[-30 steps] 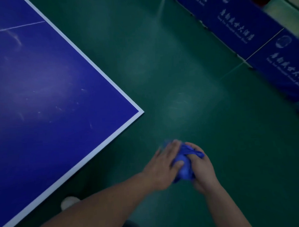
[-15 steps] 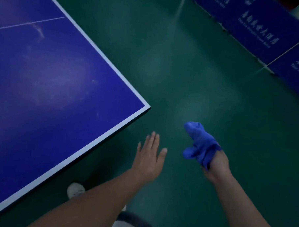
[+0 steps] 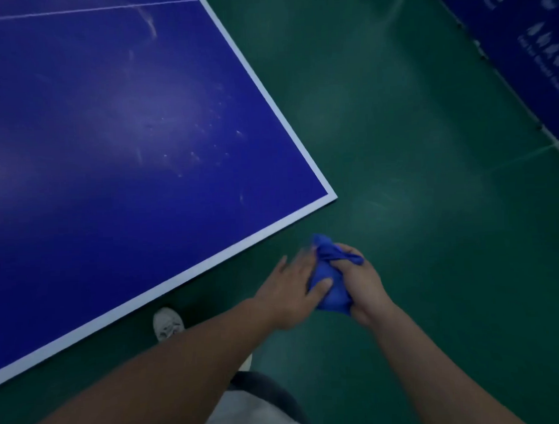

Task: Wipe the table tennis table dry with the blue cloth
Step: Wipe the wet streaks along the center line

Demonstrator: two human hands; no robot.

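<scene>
Table (image 3: 108,139) upper left, near corner just ahead and left of both hands, which sit off its edge over the floor (image 3: 397,142). Cloth (image 3: 329,286) between left hand (image 3: 291,291) and right hand (image 3: 363,288), touching both. Shoe (image 3: 167,322) on floor by table's near edge, left of the hands; barrier boards (image 3: 504,41) far right, well apart from table.

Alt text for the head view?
A right hand grips a bunched blue cloth while the left hand presses flat against it, over the green floor just off the corner of a blue table tennis table. Pale specks dot the tabletop near that corner.
</scene>
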